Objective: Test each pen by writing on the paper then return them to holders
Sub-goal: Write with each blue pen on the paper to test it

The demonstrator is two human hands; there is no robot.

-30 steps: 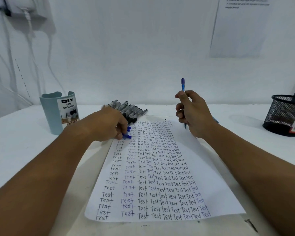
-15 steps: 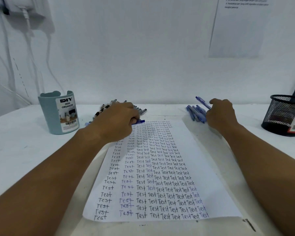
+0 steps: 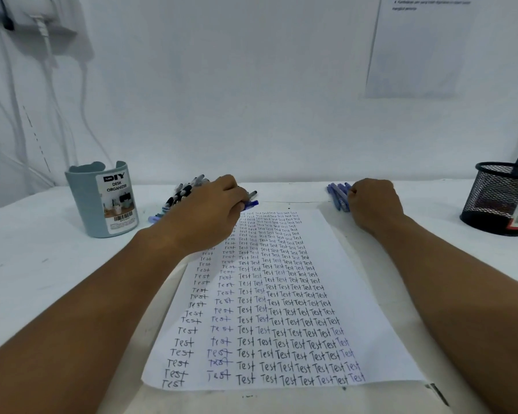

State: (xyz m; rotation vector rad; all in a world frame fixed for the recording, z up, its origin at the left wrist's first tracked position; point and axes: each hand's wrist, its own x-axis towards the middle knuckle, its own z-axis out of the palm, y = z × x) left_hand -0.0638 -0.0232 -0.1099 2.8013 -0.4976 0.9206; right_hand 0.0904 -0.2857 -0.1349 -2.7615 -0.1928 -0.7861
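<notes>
Now, left hand (image 3: 210, 216): fingers curled down over a blue pen (image 3: 251, 204) at the top left corner of the paper, gripping it; its tip pokes out past the fingertips.
Right hand (image 3: 371, 204): knuckles up, fingers curled beside the small group of blue pens (image 3: 337, 194) lying on the table; whether it holds one I cannot tell.
Pile of black and grey pens (image 3: 183, 192): lies just behind the left hand.
White sheet of paper (image 3: 281, 294): flat between both forearms, covered in columns of "Test".
Grey-blue plastic desk organizer (image 3: 102, 201): upright, far left.
Black wire-mesh holder (image 3: 501, 198): far right.
White table (image 3: 42, 264): carries all.
</notes>
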